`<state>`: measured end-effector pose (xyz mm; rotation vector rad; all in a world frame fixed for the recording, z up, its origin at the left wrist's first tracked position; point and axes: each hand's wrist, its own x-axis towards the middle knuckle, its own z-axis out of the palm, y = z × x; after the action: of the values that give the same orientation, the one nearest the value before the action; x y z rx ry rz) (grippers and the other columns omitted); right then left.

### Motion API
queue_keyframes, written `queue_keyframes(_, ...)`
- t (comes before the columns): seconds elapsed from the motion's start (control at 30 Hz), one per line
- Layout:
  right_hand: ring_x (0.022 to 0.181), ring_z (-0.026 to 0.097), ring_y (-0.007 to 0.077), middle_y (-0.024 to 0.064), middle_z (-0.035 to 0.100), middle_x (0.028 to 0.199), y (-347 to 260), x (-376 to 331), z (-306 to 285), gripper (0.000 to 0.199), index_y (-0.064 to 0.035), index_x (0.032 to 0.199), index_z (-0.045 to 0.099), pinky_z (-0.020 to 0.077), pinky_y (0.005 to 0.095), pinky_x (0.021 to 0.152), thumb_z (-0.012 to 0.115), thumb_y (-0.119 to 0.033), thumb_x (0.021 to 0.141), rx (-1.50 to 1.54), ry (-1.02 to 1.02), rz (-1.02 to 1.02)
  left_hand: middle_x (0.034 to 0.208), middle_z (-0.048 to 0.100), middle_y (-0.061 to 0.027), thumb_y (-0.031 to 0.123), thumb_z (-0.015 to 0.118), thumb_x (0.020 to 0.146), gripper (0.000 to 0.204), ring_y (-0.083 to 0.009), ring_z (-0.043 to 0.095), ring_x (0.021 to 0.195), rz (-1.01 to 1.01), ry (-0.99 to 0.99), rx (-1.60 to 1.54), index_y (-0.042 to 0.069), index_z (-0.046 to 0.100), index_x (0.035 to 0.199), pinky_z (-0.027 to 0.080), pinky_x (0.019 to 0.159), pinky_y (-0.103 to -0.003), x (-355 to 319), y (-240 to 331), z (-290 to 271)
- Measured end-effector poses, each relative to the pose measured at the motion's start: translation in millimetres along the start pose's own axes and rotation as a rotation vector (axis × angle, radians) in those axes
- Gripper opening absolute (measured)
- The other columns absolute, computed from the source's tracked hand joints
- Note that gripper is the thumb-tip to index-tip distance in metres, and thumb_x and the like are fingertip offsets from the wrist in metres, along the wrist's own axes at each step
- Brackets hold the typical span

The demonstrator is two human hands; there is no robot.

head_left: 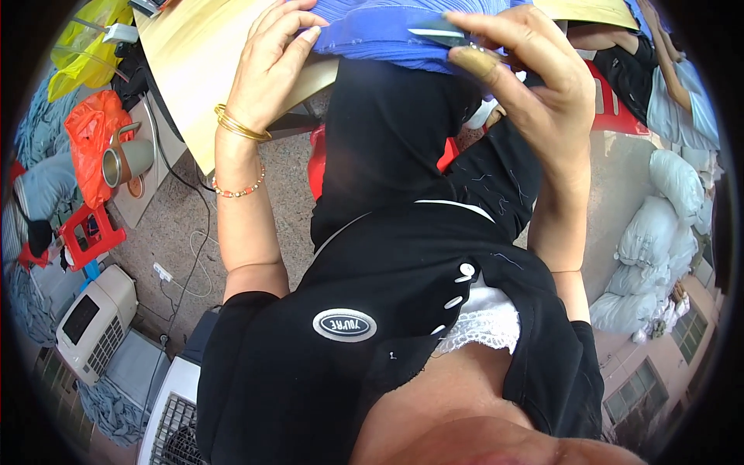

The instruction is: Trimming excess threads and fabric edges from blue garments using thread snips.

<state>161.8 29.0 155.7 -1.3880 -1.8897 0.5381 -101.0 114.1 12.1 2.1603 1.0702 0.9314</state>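
Note:
A blue-violet pleated garment [372, 35] lies at the table's near edge, with a smooth flat band along its near side. My left hand [271, 62] pinches the left end of that band between thumb and fingers. Above the band's right part, my right hand [542, 77] is closed on small thread snips [436, 33], whose pale pointed blade shows to the left. A tan covering wraps my right thumb's tip. My fingers hide the rest of the snips. The garment's far part runs out of the picture.
The pale wooden table [186, 70] has its corner left of my left forearm. Further left are a metal mug [128, 161], an orange bag [93, 124] and a red stool [89, 236]. White sacks [659, 225] are piled at right. Another person [674, 85] sits at far right.

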Motion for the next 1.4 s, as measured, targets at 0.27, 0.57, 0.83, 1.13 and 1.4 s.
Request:
queue_keyframes(0.27, 0.079, 0.059, 0.0001, -0.0040, 0.065, 0.083, 58, -30, 2, 0.014, -0.0008, 0.095, 0.063, 0.0459, 0.0149, 0.067, 0.073, 0.003, 0.086, 0.462, -0.051, 0.149, 0.109, 0.062, -0.0004, 0.015, 0.055, 0.104, 0.021, -0.0075, 0.053, 0.101, -0.200, 0.010, -0.506, -0.001, 0.063, 0.115, 0.040, 0.093, -0.023, 0, -6, -37)
queue_keyframes(0.57, 0.078, 0.044, 0.0090, -0.0023, 0.048, 0.082, 112, -67, -73, 0.023, -0.0106, 0.086, 0.052, 0.0320, 0.0236, 0.069, 0.075, -0.012, 0.082, 0.601, -0.138, 0.106, 0.101, 0.062, -0.0006, 0.011, 0.057, 0.101, 0.017, -0.0072, 0.054, 0.094, -0.224, -0.260, -0.434, -0.002, 0.065, 0.109, 0.041, 0.085, -0.022, 15, 101, -70)
queue_keyframes(0.83, 0.076, 0.038, 0.0039, -0.0069, 0.044, 0.082, 177, -89, -107, 0.012, -0.0122, 0.090, 0.053, 0.0257, 0.0230, 0.067, 0.064, -0.017, 0.090, 0.500, -0.068, 0.265, 0.101, 0.068, -0.0023, 0.010, 0.065, 0.098, 0.020, -0.0062, 0.060, 0.093, -0.264, -0.291, -0.360, -0.001, 0.068, 0.114, 0.045, 0.081, -0.020, 39, 108, -42)
queue_keyframes(1.13, 0.069, 0.039, 0.0015, -0.0096, 0.046, 0.079, 223, -97, -71, 0.015, -0.0130, 0.095, 0.058, 0.0268, 0.0199, 0.063, 0.070, -0.022, 0.092, 0.519, 0.015, 0.416, 0.108, 0.069, -0.0040, 0.016, 0.061, 0.101, 0.021, -0.0114, 0.061, 0.103, -0.293, -0.267, -0.612, 0.000, 0.069, 0.112, 0.044, 0.094, -0.026, 27, 64, -48)
queue_keyframes(1.4, 0.070, 0.046, 0.0010, -0.0092, 0.055, 0.083, 205, -97, -66, 0.018, -0.0104, 0.103, 0.066, 0.0326, 0.0193, 0.063, 0.074, -0.020, 0.091, 0.678, 0.101, 0.455, 0.111, 0.066, -0.0025, 0.014, 0.063, 0.099, 0.020, -0.0113, 0.059, 0.107, -0.427, -0.228, -0.807, 0.002, 0.067, 0.114, 0.044, 0.098, -0.027, -3, 41, -24)
